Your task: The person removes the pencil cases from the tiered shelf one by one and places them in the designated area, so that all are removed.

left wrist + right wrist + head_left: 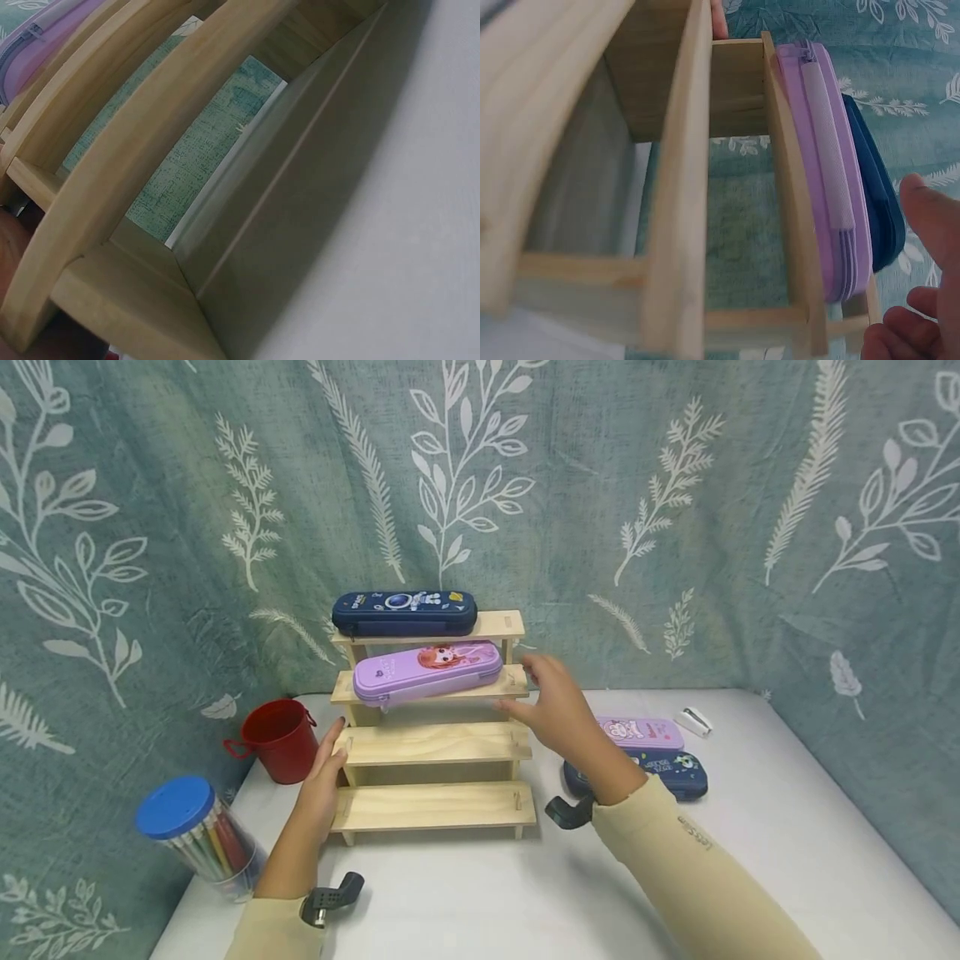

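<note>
Lilac pencil case (427, 675) lying aslant on the second tier from the top of a pale wooden rack (435, 743).
Its body is long with rounded ends, zipped round the side, a red-haired cartoon girl printed toward the lid's right and pale lettering at the left; the right hand (561, 706) is near its right end, grip spread with nothing in it, while the left hand (318, 783) is at the rack's left side, whether pinching it I cannot tell.

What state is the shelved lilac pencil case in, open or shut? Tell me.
Shut: the lilac pencil case has its printed top down, no gap showing along the near side.
</note>
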{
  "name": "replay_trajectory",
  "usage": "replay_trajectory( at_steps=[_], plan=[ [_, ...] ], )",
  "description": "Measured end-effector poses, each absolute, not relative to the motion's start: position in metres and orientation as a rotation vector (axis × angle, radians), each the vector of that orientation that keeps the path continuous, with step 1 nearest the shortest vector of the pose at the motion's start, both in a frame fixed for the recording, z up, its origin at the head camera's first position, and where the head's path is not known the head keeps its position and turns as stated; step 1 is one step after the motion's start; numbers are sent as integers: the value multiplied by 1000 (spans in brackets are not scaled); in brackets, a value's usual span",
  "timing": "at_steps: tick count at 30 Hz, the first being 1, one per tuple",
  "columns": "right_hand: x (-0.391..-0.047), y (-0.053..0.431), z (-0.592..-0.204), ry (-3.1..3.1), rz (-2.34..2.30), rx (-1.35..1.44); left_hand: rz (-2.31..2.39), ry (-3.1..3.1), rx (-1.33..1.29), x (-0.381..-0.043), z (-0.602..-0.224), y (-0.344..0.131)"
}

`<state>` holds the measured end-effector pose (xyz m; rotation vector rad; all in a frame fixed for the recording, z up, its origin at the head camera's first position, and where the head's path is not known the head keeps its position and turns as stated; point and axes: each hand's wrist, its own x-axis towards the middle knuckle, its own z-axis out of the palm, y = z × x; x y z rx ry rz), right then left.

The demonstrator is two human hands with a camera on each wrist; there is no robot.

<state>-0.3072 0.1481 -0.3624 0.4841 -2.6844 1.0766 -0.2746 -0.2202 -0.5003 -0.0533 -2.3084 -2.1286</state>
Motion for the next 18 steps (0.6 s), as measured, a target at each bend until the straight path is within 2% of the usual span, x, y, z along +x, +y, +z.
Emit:
replay_trajectory(
  at_steps=[9,18],
  plan=[
    [-337,118,-360,-2706,1044,471,-2144,-2308,-41,-275,-500,-221],
    [-336,105,-368,-2716,1071,427,-2151,-2304,-33,-276,-500,-221]
  ],
)
